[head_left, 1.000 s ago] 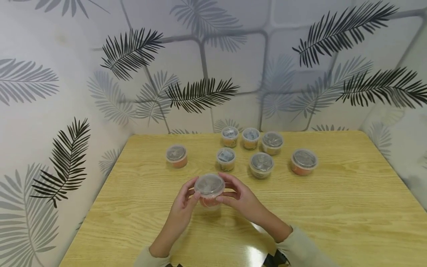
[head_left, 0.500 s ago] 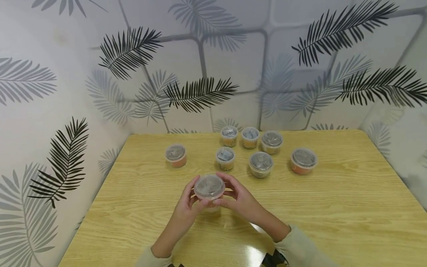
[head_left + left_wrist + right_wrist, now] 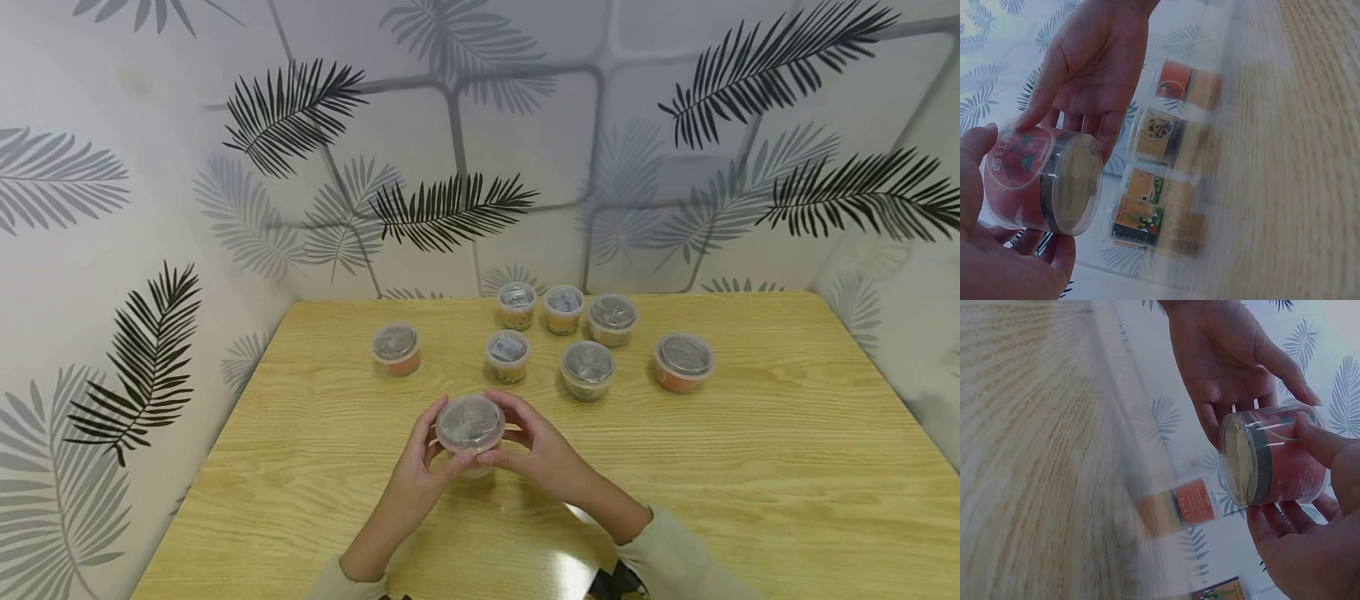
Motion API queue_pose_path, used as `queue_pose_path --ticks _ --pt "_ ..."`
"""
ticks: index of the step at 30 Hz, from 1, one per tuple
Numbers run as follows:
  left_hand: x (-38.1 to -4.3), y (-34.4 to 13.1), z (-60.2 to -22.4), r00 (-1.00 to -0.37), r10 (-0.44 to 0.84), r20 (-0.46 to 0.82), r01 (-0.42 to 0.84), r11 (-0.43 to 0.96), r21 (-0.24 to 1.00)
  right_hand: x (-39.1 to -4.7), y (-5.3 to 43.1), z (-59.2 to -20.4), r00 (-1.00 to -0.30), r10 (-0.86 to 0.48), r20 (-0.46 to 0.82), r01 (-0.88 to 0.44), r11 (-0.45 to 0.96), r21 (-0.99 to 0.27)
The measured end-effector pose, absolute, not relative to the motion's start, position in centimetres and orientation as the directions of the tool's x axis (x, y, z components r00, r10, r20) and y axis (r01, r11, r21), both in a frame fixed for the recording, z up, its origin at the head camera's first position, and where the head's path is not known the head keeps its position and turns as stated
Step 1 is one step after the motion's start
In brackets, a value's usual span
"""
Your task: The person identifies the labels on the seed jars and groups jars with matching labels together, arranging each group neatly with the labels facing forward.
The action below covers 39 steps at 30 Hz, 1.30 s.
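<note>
A round, clear plastic tub (image 3: 470,422) with a translucent lid and a red label (image 3: 1017,167) is held upright near the middle of the table. Its pale base (image 3: 1079,183) shows in the left wrist view, raised off the tabletop. My left hand (image 3: 415,471) holds it from the left, and my right hand (image 3: 546,454) grips it from the right. Both thumbs lie across its near side, tips close together. Fingers of each hand curl round the sides and under it, as the right wrist view shows at the right hand (image 3: 1310,550).
Several lidded tubs stand farther back: a red-labelled one (image 3: 396,349) to the left, another (image 3: 683,363) to the right, and smaller or darker ones (image 3: 588,371) between. The wood-grain table (image 3: 750,483) meets a leaf-patterned wall covering (image 3: 525,150) behind.
My left thumb has moved rightward across the tub's front, close to the right thumb. The tub's label has become hidden in the head view. The other tubs have stayed put.
</note>
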<state>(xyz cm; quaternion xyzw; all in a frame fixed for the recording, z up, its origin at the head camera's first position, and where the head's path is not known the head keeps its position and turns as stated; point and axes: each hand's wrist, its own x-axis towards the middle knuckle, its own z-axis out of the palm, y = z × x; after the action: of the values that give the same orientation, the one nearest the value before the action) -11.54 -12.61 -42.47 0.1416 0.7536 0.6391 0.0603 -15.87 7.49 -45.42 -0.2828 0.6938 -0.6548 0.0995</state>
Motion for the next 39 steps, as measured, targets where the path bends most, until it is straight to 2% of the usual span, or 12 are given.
queue_pose_path --ticks 13,20,25,30,34,39 --pt "-12.5 -13.3 -45.5 -0.942 0.287 0.173 0.220 0.141 0.965 -15.7 7.3 -45.3 -0.838 -0.505 0.205 -0.239 0.002 -0.971" --pt "-12.7 -13.7 -45.7 -0.944 0.265 0.196 0.243 0.156 0.957 -16.0 7.9 -45.0 -0.822 -0.518 0.238 -0.290 0.020 -0.957" --pt "-13.1 -15.0 -45.7 -0.943 0.248 0.222 0.266 0.158 0.951 -16.9 9.8 -44.7 -0.833 -0.478 0.281 -0.341 0.043 -0.939" --pt "-13.7 -17.3 -45.6 -0.955 0.213 0.204 0.238 0.149 0.960 -18.4 13.3 -44.2 -0.857 -0.419 0.300 -0.399 0.171 -0.901" --pt "-14.3 -19.4 -45.5 -0.965 0.187 0.184 0.211 0.142 0.967 -19.4 16.9 -43.9 -0.871 -0.376 0.316 -0.445 0.331 -0.832" --pt "-15.3 -22.1 -45.4 -0.971 0.158 0.177 0.206 0.193 0.959 -20.2 21.9 -44.2 -0.896 -0.307 0.321 -0.441 0.523 -0.729"
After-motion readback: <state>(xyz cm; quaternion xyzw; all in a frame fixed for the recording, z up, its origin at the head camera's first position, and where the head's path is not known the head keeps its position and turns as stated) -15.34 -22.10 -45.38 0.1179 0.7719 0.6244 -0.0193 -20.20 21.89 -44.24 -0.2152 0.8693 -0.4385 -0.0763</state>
